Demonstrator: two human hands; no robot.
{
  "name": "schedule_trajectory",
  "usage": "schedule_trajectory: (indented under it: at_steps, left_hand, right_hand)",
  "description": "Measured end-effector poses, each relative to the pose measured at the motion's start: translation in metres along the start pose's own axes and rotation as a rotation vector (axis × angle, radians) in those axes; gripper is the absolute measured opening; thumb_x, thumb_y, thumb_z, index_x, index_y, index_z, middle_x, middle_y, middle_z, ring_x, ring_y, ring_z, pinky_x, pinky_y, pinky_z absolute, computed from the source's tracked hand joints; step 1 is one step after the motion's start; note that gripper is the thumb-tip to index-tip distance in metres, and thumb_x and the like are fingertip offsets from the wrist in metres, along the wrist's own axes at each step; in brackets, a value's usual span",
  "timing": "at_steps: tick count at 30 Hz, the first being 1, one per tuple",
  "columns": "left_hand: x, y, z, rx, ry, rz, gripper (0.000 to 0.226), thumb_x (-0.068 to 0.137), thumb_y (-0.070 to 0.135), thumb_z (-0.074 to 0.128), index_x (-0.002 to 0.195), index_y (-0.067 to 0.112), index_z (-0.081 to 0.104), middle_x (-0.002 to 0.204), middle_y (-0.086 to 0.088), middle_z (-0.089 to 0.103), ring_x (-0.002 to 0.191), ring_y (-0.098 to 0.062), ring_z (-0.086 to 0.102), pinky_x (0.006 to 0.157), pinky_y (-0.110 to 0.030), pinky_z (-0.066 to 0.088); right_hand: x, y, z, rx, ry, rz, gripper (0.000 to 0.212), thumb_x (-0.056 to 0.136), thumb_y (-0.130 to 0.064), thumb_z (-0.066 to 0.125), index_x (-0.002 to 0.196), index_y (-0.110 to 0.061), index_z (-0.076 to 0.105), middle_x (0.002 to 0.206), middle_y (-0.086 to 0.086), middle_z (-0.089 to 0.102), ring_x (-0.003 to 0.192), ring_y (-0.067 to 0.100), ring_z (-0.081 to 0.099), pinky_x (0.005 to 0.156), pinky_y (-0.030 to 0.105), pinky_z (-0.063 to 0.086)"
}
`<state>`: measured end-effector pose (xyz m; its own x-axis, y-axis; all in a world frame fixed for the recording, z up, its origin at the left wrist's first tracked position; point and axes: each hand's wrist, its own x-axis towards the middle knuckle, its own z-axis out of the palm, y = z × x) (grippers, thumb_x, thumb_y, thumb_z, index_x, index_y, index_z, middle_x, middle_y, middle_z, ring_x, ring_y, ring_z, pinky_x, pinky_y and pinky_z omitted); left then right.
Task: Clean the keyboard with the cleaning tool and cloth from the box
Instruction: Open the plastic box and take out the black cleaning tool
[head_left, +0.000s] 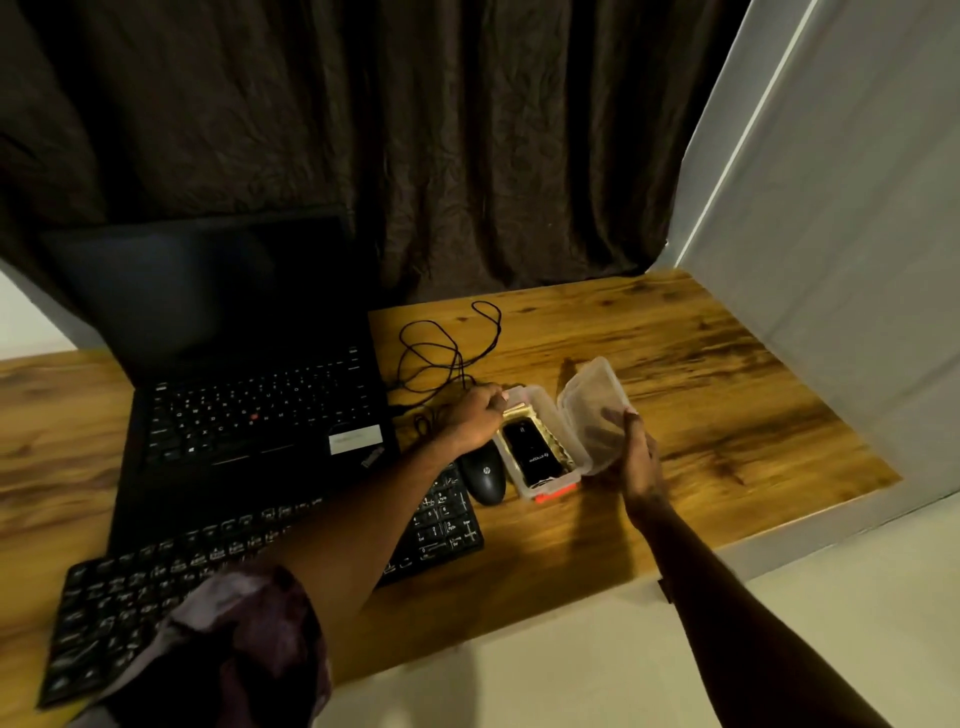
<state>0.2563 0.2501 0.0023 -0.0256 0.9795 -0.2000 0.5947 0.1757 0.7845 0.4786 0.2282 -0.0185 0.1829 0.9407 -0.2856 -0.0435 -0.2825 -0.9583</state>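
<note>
A clear plastic box (563, 441) with an orange clasp stands open on the wooden table (701, 374), right of the mouse. Inside lies a black cleaning tool (535, 451) on a yellowish cloth (519, 413). My right hand (640, 457) holds the raised lid (592, 402) from the right side. My left hand (475, 418) grips the box's left rim, fingers at its far corner. The black external keyboard (156, 582) lies at the front left, partly under my left forearm.
An open black laptop (249, 395) stands behind the keyboard. A black mouse (483, 475) sits against the box's left side, its cable (447, 353) looped behind. A dark curtain hangs at the back and a white wall borders the table's right edge.
</note>
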Motion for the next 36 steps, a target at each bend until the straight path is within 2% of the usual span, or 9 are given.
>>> schedule_trajectory:
  at_steps: [5,8,11,16,19,25,28,31,36]
  left_hand:
    - [0.002,0.003,-0.001,-0.002,-0.001,-0.013,0.035,0.107,0.025,0.042,0.128,0.005,0.06,0.125,-0.012,0.063,0.111,-0.025,0.058,0.083,-0.024,0.039]
    - [0.002,0.003,0.0,0.0,-0.008,-0.006,0.035,0.107,0.023,0.041,0.133,0.005,0.057,0.127,-0.014,0.062,0.116,-0.027,0.058,0.08,-0.021,0.036]
    - [0.001,0.004,0.0,0.001,-0.008,-0.006,0.037,0.107,0.022,0.041,0.137,0.005,0.054,0.131,-0.013,0.06,0.119,-0.027,0.056,0.084,-0.021,0.036]
    - [-0.003,0.002,0.001,0.028,-0.004,0.011,0.037,0.107,0.019,0.039,0.137,0.002,0.052,0.135,-0.019,0.057,0.121,-0.031,0.055,0.091,-0.033,0.044]
    - [-0.004,0.001,0.0,0.062,-0.01,0.031,0.041,0.108,0.021,0.037,0.146,0.009,0.046,0.142,-0.014,0.054,0.123,-0.028,0.054,0.082,-0.022,0.038]
    - [-0.006,-0.001,0.001,0.065,-0.036,0.044,0.035,0.107,0.021,0.038,0.135,0.009,0.055,0.118,-0.015,0.064,0.089,-0.016,0.054,0.074,-0.029,0.041]
    - [-0.008,-0.002,-0.001,0.057,-0.045,0.037,0.035,0.107,0.02,0.038,0.136,0.008,0.054,0.112,-0.015,0.064,0.087,-0.019,0.056,0.072,-0.03,0.042]
    - [-0.011,-0.001,-0.003,0.057,-0.045,0.035,0.032,0.106,0.014,0.04,0.133,0.007,0.055,0.098,-0.013,0.063,0.077,-0.019,0.056,0.063,-0.03,0.04]
    - [-0.016,-0.005,-0.003,0.102,-0.052,0.049,0.051,0.091,-0.007,0.05,0.138,0.012,0.053,0.123,-0.012,0.064,0.108,-0.026,0.061,0.077,-0.027,0.045]
  right_hand:
    - [0.01,-0.001,-0.005,0.057,0.081,0.141,0.034,0.104,-0.033,0.042,0.121,-0.01,0.06,0.109,0.013,0.066,0.092,0.032,0.066,0.063,0.041,0.062]
    - [0.02,0.012,-0.014,-0.256,0.21,0.022,0.041,0.101,-0.038,0.044,0.119,-0.006,0.061,0.112,0.02,0.064,0.1,0.039,0.062,0.084,0.054,0.056]
    - [0.025,0.015,-0.017,-0.611,0.235,-0.015,0.05,0.1,-0.039,0.046,0.121,0.004,0.06,0.121,0.029,0.06,0.112,0.043,0.058,0.095,0.049,0.048]
    - [0.03,0.008,-0.018,-0.868,0.184,-0.05,0.045,0.093,-0.023,0.06,0.13,0.003,0.051,0.125,0.03,0.054,0.115,0.046,0.054,0.094,0.046,0.045]
    - [0.032,0.01,-0.02,-0.928,0.153,-0.054,0.048,0.089,-0.017,0.062,0.134,-0.004,0.051,0.128,0.027,0.051,0.114,0.044,0.054,0.095,0.045,0.046]
    - [0.033,0.009,-0.016,-1.107,0.118,-0.009,0.048,0.086,-0.025,0.067,0.128,-0.005,0.055,0.126,0.024,0.051,0.115,0.041,0.051,0.094,0.044,0.047]
    - [0.021,-0.001,-0.006,-1.132,0.225,-0.314,0.041,0.088,-0.024,0.066,0.124,-0.005,0.058,0.124,0.022,0.051,0.113,0.042,0.051,0.09,0.047,0.049]
    - [0.002,-0.017,0.02,-1.108,0.064,-0.665,0.02,0.09,-0.022,0.062,0.105,-0.011,0.069,0.104,0.016,0.066,0.097,0.035,0.061,0.076,0.038,0.052]
    - [-0.022,-0.017,0.069,-1.353,-0.207,-0.481,0.043,0.089,-0.045,0.065,0.118,-0.013,0.062,0.112,0.009,0.063,0.103,0.027,0.062,0.082,0.036,0.052]
